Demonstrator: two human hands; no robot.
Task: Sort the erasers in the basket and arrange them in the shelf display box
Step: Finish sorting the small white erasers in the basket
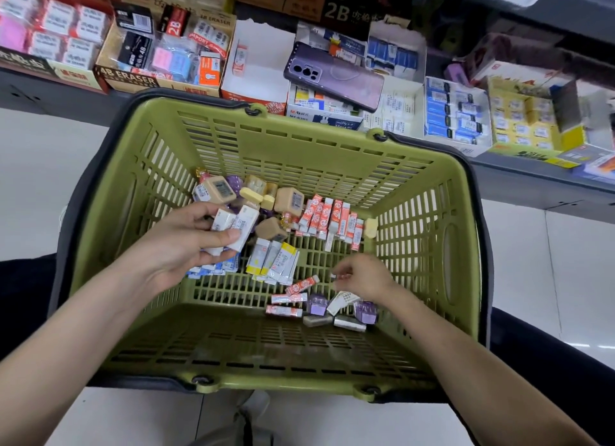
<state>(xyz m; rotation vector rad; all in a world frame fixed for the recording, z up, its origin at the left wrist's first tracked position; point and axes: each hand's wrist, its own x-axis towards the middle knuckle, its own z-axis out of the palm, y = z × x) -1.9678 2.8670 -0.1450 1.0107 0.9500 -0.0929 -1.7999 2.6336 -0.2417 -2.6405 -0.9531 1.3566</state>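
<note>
A green plastic basket (299, 146) sits below me with several loose erasers on its floor. My left hand (179, 242) holds a small stack of white-sleeved erasers (233, 227) over the basket's left side. My right hand (362, 277) reaches down near the middle right, its fingertips pinching a small eraser that is blurred. A row of red-and-white erasers (329, 221) leans at the back right. Tan block erasers (289, 199) lie at the back. Yellow-and-white erasers (278, 259) sit in the middle. An almost empty white display box (259, 73) stands on the shelf beyond.
The shelf (40, 89) carries a row of eraser display boxes. A purple phone (332, 74) lies across the boxes behind the basket. Blue-sleeved erasers fill a box (456, 119) at the right, yellow ones further right. Pale floor tiles flank the basket.
</note>
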